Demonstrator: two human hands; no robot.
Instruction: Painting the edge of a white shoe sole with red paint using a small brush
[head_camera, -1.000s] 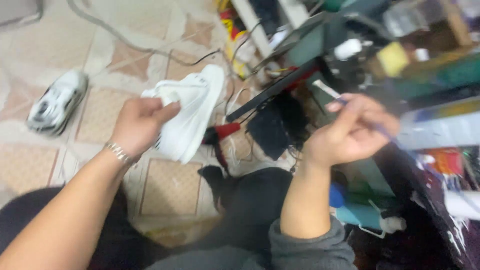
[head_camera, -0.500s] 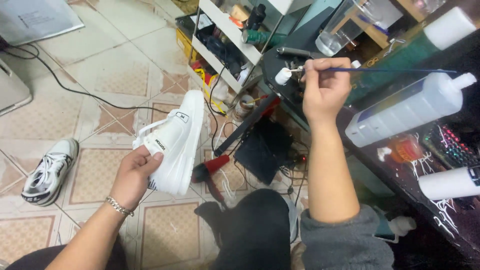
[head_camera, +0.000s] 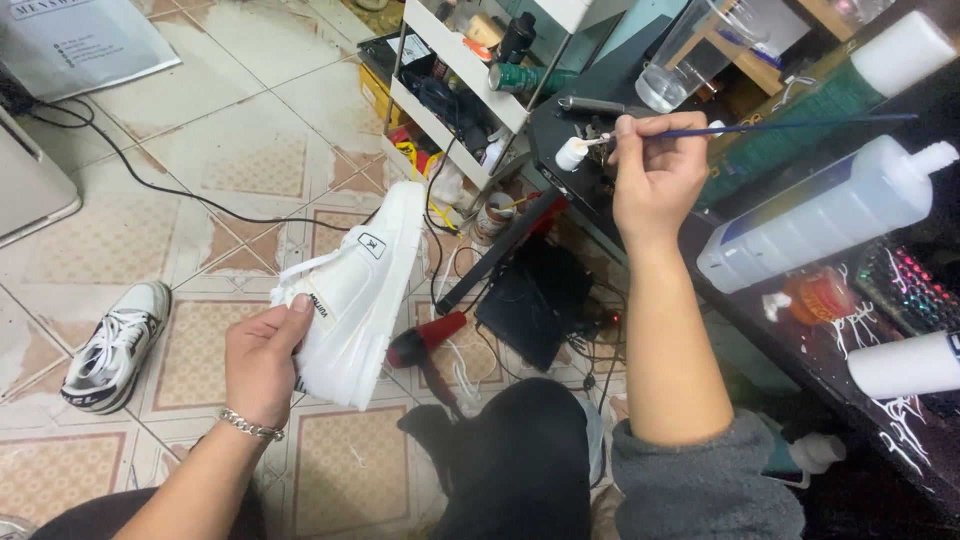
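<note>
My left hand (head_camera: 262, 362) grips a white sneaker (head_camera: 355, 290) by its heel side, holding it up over the tiled floor with the toe pointing away. My right hand (head_camera: 655, 175) is raised over the dark table edge, pinching a thin blue-handled paintbrush (head_camera: 790, 126). The brush tip rests at a small white pot (head_camera: 571, 153) on the table corner. The two hands are well apart.
A second sneaker (head_camera: 112, 348) lies on the floor at left. A white shelf rack (head_camera: 455, 95) with clutter stands ahead. Large white bottles (head_camera: 820, 218) lie on the dark table (head_camera: 860, 360) at right. A red-handled tool (head_camera: 428, 345), a black box and cables sit below.
The view has steadied and shifted. My right hand moved up and away to the small white pot with the brush. The left hand keeps the sneaker held, now slightly lower.
</note>
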